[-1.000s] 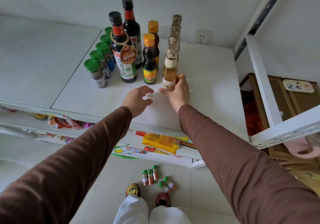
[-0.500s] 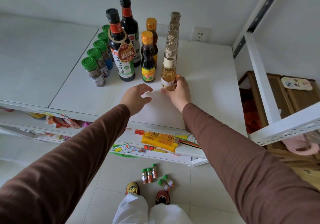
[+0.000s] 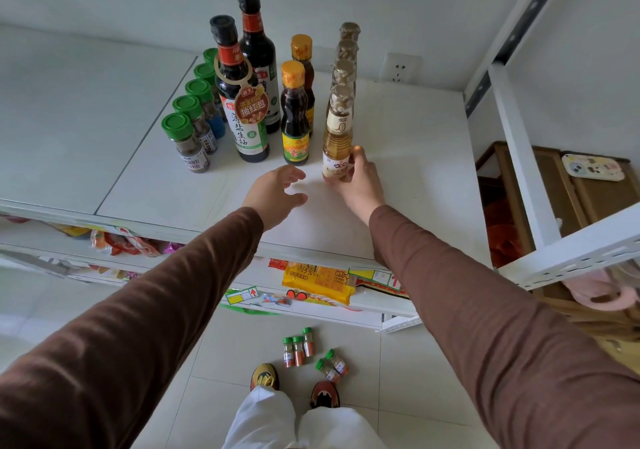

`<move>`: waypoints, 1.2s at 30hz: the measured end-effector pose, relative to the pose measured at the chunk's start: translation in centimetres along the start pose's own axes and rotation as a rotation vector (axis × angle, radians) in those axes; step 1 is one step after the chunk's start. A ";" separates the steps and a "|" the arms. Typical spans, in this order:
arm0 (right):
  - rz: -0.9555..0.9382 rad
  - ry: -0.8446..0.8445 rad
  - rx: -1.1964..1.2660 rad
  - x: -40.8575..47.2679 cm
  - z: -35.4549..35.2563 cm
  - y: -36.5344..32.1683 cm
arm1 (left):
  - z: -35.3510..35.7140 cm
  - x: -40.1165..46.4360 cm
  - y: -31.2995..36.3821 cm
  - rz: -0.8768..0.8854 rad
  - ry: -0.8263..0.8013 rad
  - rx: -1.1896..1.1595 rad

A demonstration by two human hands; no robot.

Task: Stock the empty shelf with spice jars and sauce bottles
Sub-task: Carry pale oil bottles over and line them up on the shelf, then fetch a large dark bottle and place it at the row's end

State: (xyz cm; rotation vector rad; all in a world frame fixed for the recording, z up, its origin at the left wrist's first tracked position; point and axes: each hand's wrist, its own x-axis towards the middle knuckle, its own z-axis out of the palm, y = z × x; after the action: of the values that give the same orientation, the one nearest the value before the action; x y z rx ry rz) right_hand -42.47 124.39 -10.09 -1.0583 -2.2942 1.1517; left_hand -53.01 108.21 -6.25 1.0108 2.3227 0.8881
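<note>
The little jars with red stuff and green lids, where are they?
The red spice jars are down on the floor tiles, just ahead of the person's shoes, below the shelf.

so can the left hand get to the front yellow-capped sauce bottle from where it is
Probably yes: the left hand is open and empty, just in front of the yellow-capped sauce bottle, with only bare shelf between them.

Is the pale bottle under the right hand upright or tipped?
Upright: the pale bottle stands on the shelf, cap up, with the right hand around its base.
</note>
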 end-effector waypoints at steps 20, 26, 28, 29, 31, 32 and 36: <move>0.042 0.111 -0.083 0.2 0.9 -1.5 | 0.3 -1.1 0.7 -0.019 0.025 0.004; 0.065 0.104 -0.002 -1.4 0.7 -1.6 | 0.3 -2.1 0.8 -0.048 0.054 0.005; 0.052 0.135 0.008 -2.7 0.5 -1.5 | 0.2 -2.6 0.7 -0.060 0.073 0.013; 0.040 0.151 -0.008 -3.5 0.4 -1.5 | 0.1 -3.0 0.6 -0.064 0.083 0.017; 0.008 0.162 -0.055 -5.1 0.3 -1.3 | -0.2 -3.9 0.3 -0.070 0.100 0.027; -0.009 0.140 -0.080 -5.9 0.3 -1.3 | -0.3 -4.6 0.0 -0.072 0.111 0.037; -0.116 -0.118 -0.286 -9.7 0.6 -2.8 | -1.2 -8.0 -1.6 -0.076 0.156 0.140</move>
State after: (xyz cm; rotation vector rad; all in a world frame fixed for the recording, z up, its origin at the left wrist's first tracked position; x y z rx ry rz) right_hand -37.81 115.66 -8.10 -0.9590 -2.6336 0.8810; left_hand -49.47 100.80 -5.44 0.9312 2.5665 0.8101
